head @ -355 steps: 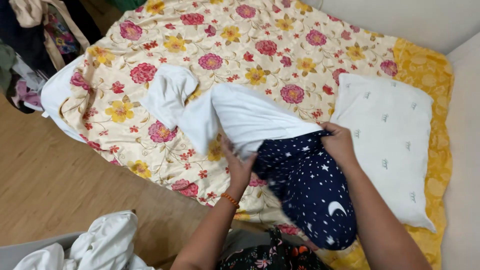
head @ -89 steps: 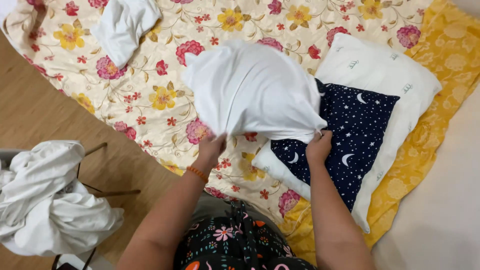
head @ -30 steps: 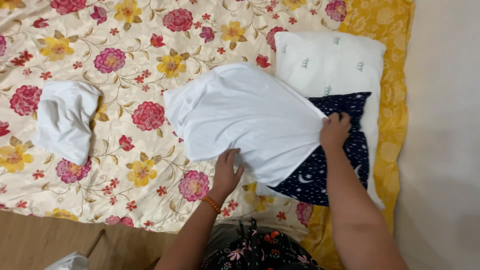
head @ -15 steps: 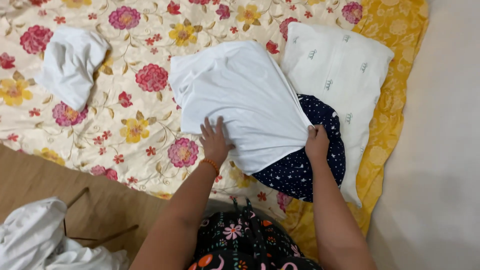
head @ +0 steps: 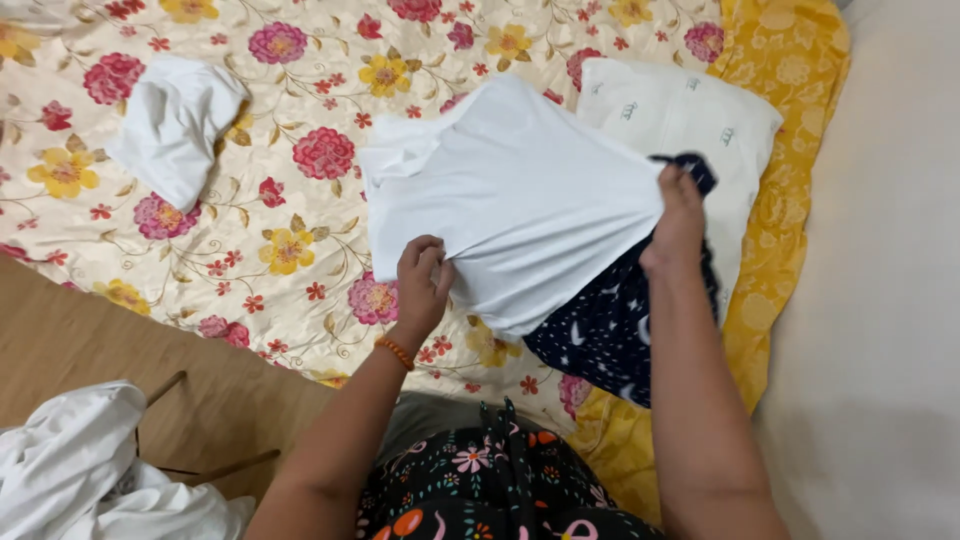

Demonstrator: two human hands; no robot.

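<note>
A white pillowcase (head: 520, 195) lies spread over a dark blue pillow with moons and stars (head: 610, 325) on the floral bedspread (head: 300, 210). My left hand (head: 422, 285) pinches the case's near left edge. My right hand (head: 678, 225) grips its right edge where the blue pillow shows. Most of the blue pillow is hidden inside the white case; only its near end and a corner by my right hand stick out.
A white pillow (head: 690, 125) lies behind the blue one, over a yellow sheet (head: 790, 120). A crumpled white cloth (head: 175, 125) sits at the bedspread's left. More white laundry (head: 90, 475) lies on the wooden floor at lower left. A pale wall is on the right.
My right hand has moved up along the pillow's right side, drawing the white case further over the blue pillow. My left hand shifted from flat on the case to pinching its edge.
</note>
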